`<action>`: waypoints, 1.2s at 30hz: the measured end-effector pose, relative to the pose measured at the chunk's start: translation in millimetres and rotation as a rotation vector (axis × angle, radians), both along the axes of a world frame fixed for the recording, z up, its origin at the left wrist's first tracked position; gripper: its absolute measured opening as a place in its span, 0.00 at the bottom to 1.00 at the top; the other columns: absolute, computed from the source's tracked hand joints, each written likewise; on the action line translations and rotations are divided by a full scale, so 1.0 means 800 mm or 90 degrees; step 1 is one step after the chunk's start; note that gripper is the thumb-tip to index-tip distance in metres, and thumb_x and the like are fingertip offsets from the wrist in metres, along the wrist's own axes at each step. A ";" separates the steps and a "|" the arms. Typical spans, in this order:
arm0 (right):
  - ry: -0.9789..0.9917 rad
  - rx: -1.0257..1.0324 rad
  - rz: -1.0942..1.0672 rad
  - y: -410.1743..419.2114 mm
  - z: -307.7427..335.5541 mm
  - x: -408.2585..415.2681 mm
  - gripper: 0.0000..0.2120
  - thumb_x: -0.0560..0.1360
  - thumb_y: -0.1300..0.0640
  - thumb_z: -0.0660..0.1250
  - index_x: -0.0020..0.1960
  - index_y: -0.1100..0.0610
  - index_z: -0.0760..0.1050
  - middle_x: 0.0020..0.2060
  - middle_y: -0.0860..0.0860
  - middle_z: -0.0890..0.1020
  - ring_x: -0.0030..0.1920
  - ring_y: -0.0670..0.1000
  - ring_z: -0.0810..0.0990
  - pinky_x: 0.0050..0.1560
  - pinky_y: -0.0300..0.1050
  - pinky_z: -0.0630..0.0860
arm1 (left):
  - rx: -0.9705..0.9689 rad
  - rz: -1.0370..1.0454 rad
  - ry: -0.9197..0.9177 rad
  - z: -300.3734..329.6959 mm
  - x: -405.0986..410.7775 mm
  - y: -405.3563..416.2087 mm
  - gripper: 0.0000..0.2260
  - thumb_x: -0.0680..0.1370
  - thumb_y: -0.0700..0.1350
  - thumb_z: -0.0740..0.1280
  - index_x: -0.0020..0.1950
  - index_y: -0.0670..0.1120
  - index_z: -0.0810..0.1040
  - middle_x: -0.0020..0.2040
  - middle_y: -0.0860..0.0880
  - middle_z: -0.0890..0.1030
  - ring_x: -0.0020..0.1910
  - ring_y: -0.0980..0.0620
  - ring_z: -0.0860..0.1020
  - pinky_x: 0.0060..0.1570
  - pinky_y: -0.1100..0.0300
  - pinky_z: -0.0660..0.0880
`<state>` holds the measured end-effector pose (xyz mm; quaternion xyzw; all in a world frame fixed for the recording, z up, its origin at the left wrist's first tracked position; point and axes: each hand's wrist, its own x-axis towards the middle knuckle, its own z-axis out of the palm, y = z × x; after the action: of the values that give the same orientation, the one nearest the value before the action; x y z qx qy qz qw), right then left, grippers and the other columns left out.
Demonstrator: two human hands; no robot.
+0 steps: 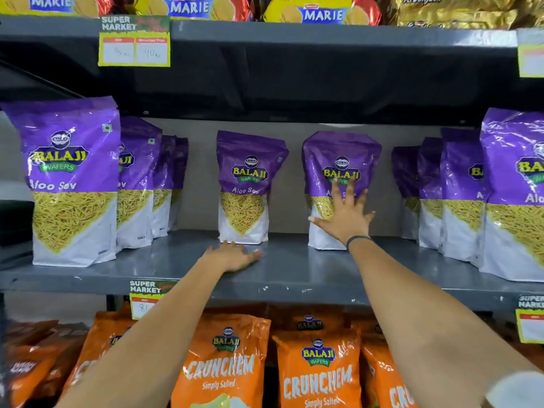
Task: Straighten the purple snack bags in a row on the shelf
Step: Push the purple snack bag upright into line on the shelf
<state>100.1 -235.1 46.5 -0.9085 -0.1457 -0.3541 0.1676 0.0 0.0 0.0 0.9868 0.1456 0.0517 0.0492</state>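
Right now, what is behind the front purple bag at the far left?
Behind the front purple bag, more purple bags stand in a file; their left parts are covered.

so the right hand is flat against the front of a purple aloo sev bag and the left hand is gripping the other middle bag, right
Not quite. The left hand is not gripping anything: it lies open, palm down, on the grey shelf just in front of the other middle bag. The rest holds: the right hand is spread flat against the front of a purple Aloo Sev bag. The head view shows this.
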 end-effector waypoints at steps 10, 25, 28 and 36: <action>0.046 0.095 -0.050 0.020 -0.015 0.020 0.56 0.63 0.31 0.72 0.78 0.42 0.40 0.77 0.59 0.35 0.74 0.71 0.47 0.57 0.78 0.68 | 0.017 0.016 0.010 -0.001 0.003 0.001 0.33 0.79 0.66 0.45 0.79 0.49 0.58 0.81 0.45 0.57 0.80 0.45 0.57 0.77 0.42 0.53; 0.048 0.103 -0.038 0.014 -0.015 0.017 0.51 0.67 0.40 0.75 0.78 0.43 0.45 0.77 0.60 0.41 0.68 0.66 0.62 0.57 0.65 0.76 | 0.011 0.020 -0.001 -0.001 0.004 0.002 0.32 0.79 0.65 0.46 0.78 0.50 0.61 0.80 0.45 0.60 0.79 0.45 0.59 0.76 0.43 0.54; 0.046 0.102 -0.043 0.012 -0.015 0.014 0.51 0.67 0.40 0.75 0.78 0.42 0.45 0.77 0.60 0.42 0.68 0.66 0.62 0.57 0.65 0.76 | 0.014 0.023 0.004 -0.001 0.004 0.002 0.33 0.79 0.66 0.46 0.79 0.49 0.59 0.81 0.46 0.58 0.80 0.45 0.58 0.76 0.43 0.53; 0.044 0.093 -0.056 0.006 -0.016 -0.001 0.52 0.67 0.39 0.74 0.78 0.42 0.43 0.77 0.60 0.41 0.70 0.67 0.59 0.54 0.67 0.77 | 0.013 0.021 0.005 -0.001 0.003 0.002 0.33 0.79 0.65 0.46 0.79 0.50 0.59 0.81 0.45 0.58 0.80 0.45 0.57 0.76 0.43 0.54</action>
<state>99.7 -230.3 33.4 -0.9111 -0.0736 -0.3389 0.2225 2.3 1.9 -1.2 0.9848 0.1618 0.0499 0.0379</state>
